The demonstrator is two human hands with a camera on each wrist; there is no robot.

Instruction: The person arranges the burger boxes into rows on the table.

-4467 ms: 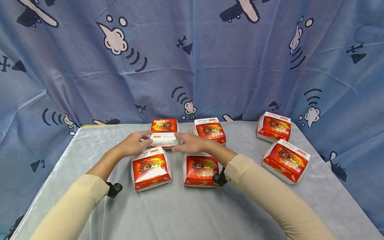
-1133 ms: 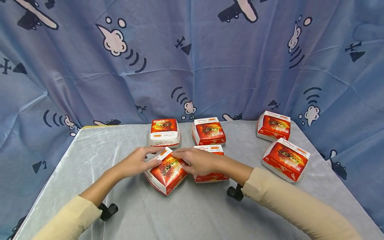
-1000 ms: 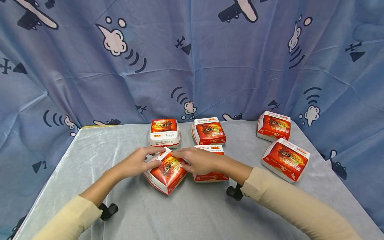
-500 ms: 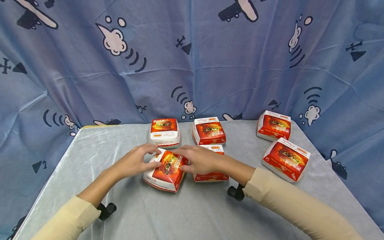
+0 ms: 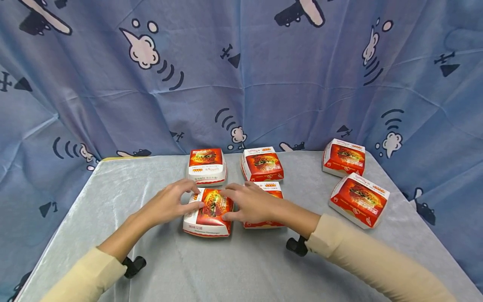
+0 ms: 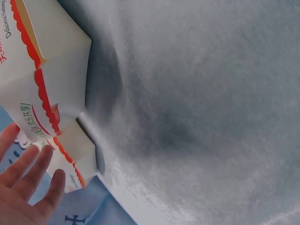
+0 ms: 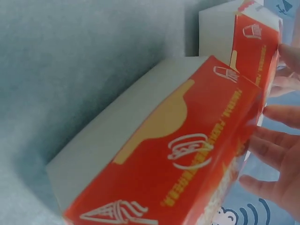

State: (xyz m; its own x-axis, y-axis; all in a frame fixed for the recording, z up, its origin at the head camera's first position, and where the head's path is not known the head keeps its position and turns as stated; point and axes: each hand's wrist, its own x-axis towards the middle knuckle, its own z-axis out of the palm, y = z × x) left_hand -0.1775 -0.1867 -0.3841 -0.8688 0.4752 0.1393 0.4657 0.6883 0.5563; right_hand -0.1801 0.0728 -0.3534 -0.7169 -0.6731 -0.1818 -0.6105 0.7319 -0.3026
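Observation:
A red and white burger box (image 5: pixel 211 209) lies in the front left of the group, its white side towards me. My left hand (image 5: pixel 164 204) is at its left side, thumb and a fingertip at the top. In the left wrist view the left fingers (image 6: pixel 33 173) are spread out beside the box's white wall. My right hand (image 5: pixel 252 204) is at the right edge of the same box, thumb low and fingers loosely bent. The right wrist view shows its fingers (image 7: pixel 274 145) apart. The right hand partly hides another burger box (image 5: pixel 273 188).
Behind stand two more burger boxes, a left one (image 5: pixel 206 167) and a right one (image 5: pixel 263 165). Two others, a far box (image 5: pixel 344 158) and a nearer box (image 5: pixel 360 199), lie close together on the right. A patterned blue curtain (image 5: pixel 241 75) rises behind the grey-covered table (image 5: pixel 211 272).
The hands have come nearer from the back left box to the front left one. That box has turned counterclockwise, its red side now facing right. The front right box has shifted slightly right.

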